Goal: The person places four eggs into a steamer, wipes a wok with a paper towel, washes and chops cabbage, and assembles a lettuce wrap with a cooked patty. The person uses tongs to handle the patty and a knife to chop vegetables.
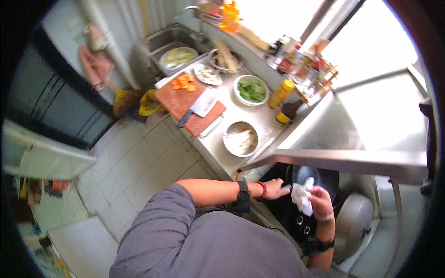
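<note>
My right hand grips a crumpled white tissue or cloth above the black stove. Just behind the tissue lies a dark pan, partly covered by it and by the metal edge above. My left hand reaches over the stove from the left, its fingertips close to the pan and the tissue. Blur hides whether those fingers hold the pan's handle. A large silver lid leans to the right of my right hand.
A metal hood edge crosses above the stove. On the counter are a metal bowl of pale food, a bowl of chopped greens, and a cutting board with a cleaver and carrot slices. A sink stands beyond.
</note>
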`<state>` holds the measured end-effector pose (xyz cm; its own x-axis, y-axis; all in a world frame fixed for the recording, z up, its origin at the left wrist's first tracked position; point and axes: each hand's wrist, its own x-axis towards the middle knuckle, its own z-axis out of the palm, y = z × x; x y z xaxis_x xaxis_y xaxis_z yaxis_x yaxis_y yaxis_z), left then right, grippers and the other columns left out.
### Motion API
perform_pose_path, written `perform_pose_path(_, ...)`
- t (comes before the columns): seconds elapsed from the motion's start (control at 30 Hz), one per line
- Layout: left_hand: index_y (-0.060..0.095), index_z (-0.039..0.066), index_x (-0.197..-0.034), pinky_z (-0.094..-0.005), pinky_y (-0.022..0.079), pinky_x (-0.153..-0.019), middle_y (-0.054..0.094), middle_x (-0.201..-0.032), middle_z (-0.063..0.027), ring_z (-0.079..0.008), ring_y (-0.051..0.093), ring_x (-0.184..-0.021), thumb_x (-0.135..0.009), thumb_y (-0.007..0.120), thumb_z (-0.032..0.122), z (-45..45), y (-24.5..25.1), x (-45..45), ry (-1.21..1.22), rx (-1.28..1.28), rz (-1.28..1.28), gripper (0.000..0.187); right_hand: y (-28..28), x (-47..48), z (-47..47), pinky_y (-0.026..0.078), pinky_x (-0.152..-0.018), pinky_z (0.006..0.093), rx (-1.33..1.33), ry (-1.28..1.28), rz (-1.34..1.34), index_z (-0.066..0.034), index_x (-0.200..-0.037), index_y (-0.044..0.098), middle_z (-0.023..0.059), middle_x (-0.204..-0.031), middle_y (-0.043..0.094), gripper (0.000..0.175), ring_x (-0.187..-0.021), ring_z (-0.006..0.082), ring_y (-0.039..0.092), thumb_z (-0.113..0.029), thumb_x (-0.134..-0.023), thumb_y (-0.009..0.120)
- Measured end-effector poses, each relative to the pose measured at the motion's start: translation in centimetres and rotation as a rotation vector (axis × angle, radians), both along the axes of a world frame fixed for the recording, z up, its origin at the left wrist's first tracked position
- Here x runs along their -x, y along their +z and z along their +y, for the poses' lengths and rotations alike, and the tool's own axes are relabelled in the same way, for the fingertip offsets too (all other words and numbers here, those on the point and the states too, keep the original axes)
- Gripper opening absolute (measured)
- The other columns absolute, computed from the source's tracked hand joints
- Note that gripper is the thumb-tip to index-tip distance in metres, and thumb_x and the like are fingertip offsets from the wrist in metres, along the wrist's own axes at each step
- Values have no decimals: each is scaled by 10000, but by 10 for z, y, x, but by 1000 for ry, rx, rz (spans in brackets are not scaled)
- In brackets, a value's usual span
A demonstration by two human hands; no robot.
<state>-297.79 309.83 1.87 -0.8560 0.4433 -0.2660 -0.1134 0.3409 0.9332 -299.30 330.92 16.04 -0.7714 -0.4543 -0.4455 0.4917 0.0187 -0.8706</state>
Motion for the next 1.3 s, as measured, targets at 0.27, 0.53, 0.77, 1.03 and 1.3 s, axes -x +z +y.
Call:
perform_pose_path(0.27, 450, 18, -1378, -332, 447, -972, 582, -1265, -102, -175, 561, -1112, -904, 533, 24, -129, 68, -10, -591, -601, 70, 481, 65, -83, -133, 437, -828, 281, -225, -43, 452, 4, -842, 611, 70, -971, 569, 158, -880, 165, 551, 95, -735, 682)
perform_pose_path(0.53, 668, -5, -1039, -255, 547, -630, 676, -858, -37, -100, 639, -708, -849, 660, 95, -374, 77, -28, -234, -641, -230, 215, -1, -85, -386, 473, -606, 217, -519, -184, 644, -10, -964, 569, 40, -915, 521, 248, -764, 92, 560, 79, -767, 690)
perform_pose_path(0.77, 595, -28, -1141, -235, 571, -700, 679, -987, -68, -137, 667, -860, -916, 604, 81, -641, -82, -44, 534, -482, -767, 250, -30, -65, -497, 494, -592, 257, -661, 199, 695, -30, -1054, 589, 79, -985, 595, 348, -720, 153, 603, 39, -744, 731)
perform_pose_path(1.03, 544, 0, -1083, -288, 590, -597, 650, -984, -158, -252, 688, -786, -926, 577, 10, -809, -258, -14, 1383, -602, -630, 161, -35, -85, -522, 522, -649, 282, -791, 209, 453, -13, -973, 627, 114, -894, 629, 193, -788, 214, 664, 22, -792, 685)
perform_pose_path(1.3, 75, 93, -1517, -456, 464, -1016, 413, -1403, -232, -405, 477, -1242, -826, 766, 156, -868, -297, 37, 1658, -711, -431, 979, -30, -100, -519, 519, -618, 310, -880, 208, 453, -46, -1020, 624, 106, -909, 630, 210, -764, 223, 660, -25, -816, 669)
